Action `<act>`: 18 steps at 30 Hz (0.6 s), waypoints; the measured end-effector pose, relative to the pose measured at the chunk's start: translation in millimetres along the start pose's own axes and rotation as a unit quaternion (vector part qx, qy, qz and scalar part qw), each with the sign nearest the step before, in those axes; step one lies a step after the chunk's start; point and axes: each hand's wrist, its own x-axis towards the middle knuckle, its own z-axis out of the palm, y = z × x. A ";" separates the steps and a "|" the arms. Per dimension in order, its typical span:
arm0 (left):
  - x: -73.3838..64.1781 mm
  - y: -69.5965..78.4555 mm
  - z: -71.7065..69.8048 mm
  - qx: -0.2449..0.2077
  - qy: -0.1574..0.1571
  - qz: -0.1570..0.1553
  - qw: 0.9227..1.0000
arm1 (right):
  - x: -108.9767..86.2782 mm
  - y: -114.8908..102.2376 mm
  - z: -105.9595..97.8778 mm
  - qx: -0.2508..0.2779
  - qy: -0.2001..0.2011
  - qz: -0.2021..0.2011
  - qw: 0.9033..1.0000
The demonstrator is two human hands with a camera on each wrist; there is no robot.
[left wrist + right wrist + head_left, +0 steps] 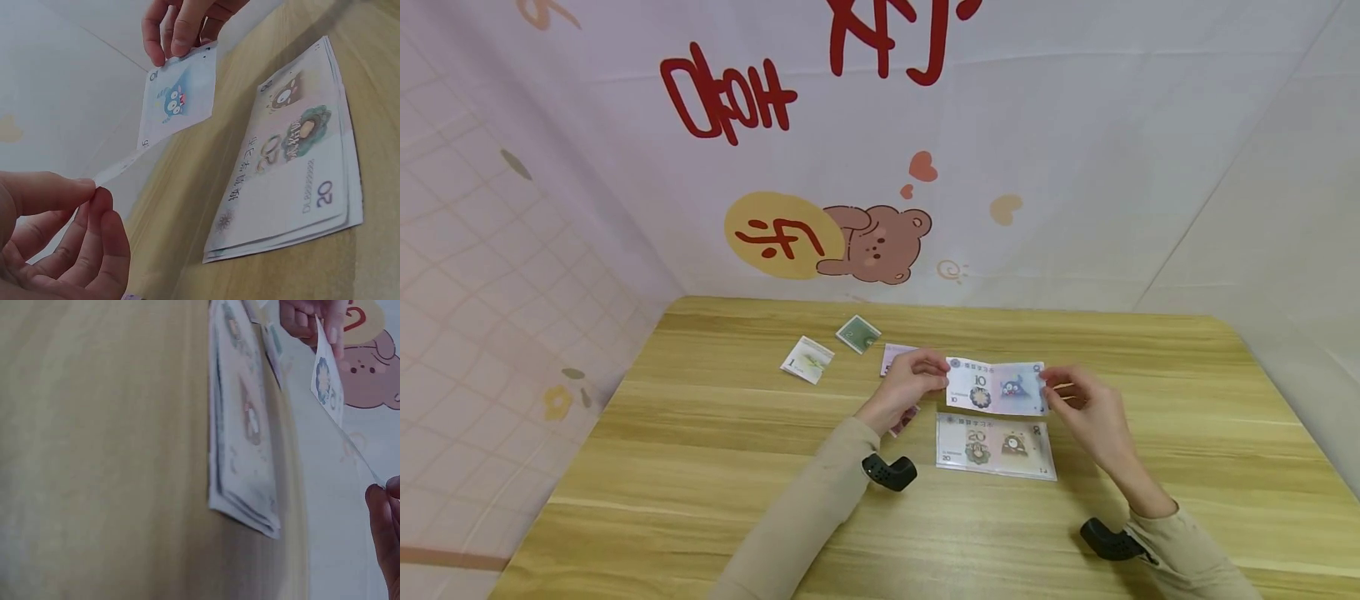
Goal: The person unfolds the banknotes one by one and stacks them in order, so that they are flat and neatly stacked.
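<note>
A play banknote marked 10 (996,387), creased across its middle, is stretched between both hands above the table. My left hand (912,385) pinches its left end between thumb and forefinger. At the other end, the right hand (1092,417) pinches the note's edge; the left wrist view shows these right fingers (181,28) along the top of the note. Just below, a small stack of notes with a 20 note (996,447) on top lies flat on the wood, apart from both hands. Part of a pinkish note (904,421) shows beside the left wrist, mostly covered.
Toward the back left lie a folded note marked 1 (807,360) and a folded green note (858,334). A purple note (895,357) peeks out behind the left hand. A printed cloth (1060,267) hangs behind the wooden table (1187,392).
</note>
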 end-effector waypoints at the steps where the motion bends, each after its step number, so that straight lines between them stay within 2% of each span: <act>1: -1.0 -0.2 -0.6 0.002 -0.001 0.002 1.000 | -0.5 0.6 -0.3 0.001 -0.004 0.000 1.000; 10: -12.7 -7.8 -3.4 0.028 -0.016 0.020 0.999 | -7.9 9.0 -5.2 0.037 -0.028 0.028 0.999; 18: -27.8 -18.6 -2.5 0.039 -0.031 0.008 0.999 | -23.5 11.6 -11.1 0.050 -0.073 0.076 0.993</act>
